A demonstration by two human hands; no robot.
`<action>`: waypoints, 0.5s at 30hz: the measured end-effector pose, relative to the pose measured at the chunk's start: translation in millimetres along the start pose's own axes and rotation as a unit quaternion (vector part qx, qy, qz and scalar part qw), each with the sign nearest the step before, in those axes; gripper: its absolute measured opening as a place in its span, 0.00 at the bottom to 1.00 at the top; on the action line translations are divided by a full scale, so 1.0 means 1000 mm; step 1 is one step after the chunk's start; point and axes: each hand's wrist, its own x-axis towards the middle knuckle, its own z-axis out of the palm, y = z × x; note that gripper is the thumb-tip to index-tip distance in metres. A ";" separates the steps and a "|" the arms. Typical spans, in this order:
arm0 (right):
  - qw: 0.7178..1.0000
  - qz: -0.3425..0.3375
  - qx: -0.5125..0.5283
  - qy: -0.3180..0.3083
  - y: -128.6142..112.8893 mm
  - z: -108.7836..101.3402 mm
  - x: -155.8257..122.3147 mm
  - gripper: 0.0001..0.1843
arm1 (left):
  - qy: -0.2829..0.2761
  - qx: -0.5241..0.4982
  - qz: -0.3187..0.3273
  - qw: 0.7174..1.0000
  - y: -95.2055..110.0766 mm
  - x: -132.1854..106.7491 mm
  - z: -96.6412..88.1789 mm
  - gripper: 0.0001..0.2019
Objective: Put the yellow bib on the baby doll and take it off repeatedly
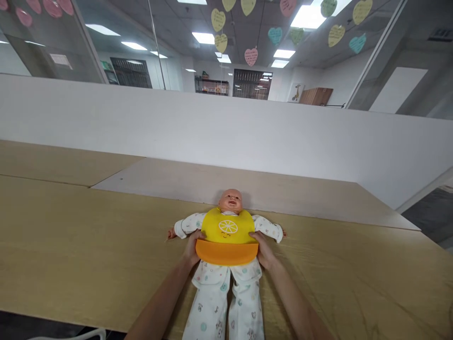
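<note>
A baby doll in white printed pyjamas lies on its back on the table, arms spread and legs toward me. Over its chest is a yellow bib with a white citrus slice and a smiling face, and an orange catch pocket along the bottom. My left hand grips the bib's left edge by the pocket, thumb on top. At the opposite edge my right hand holds it the same way. The other fingers of both hands are mostly hidden beneath the bib.
The wooden table stretches to both sides, with a pale board along its back. Behind stands a white low wall topped by glass with heart-shaped notes. Part of a white chair shows at the lower left.
</note>
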 end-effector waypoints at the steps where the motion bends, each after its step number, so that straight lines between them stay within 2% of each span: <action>1: 1.000 -0.002 0.008 0.000 0.001 -0.001 -0.001 0.16 | -0.008 -0.002 0.008 1.000 0.000 -0.001 0.000 0.13; 5: 0.999 -0.009 0.035 -0.010 0.004 -0.001 -0.008 0.18 | -0.038 -0.014 0.026 0.999 -0.001 -0.009 0.001 0.20; 15: 0.999 -0.006 0.039 -0.001 0.005 0.001 -0.022 0.16 | -0.032 -0.013 0.031 0.999 -0.004 -0.017 -0.005 0.22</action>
